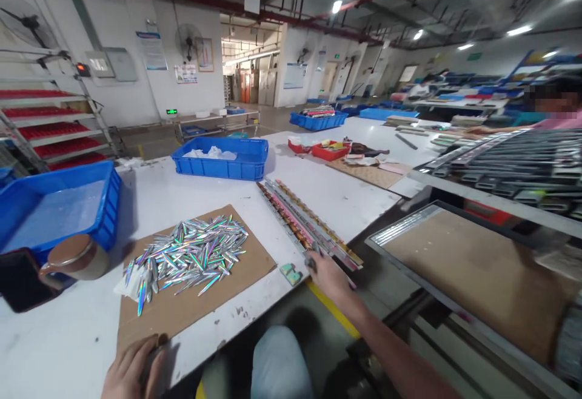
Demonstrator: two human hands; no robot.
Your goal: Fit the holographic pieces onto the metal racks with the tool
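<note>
My right hand [331, 278] is closed at the near end of a bundle of long narrow strips [300, 217] with pink, orange and gold colours. A small dark grey piece shows at its fingertips; what it grips is not clear. Beside it, near the table edge, lies a small green and yellow block [291, 274]. At the lower left, my left hand [134, 367] rests at the table's front edge with its fingers curled in, and a small brown round end [162, 339] shows by them. Shiny pointed silver pieces [195, 253] lie heaped on a cardboard sheet [240, 293] between the hands.
A brown mug [78, 256] and a dark phone-like object [27, 281] stand at the left by a blue crate [111, 205]. Another blue crate [220, 168] holds white material. A cardboard-lined tray [464, 265] is at right, below stacked metal profiles [513, 165]. A person [555, 114] sits beyond.
</note>
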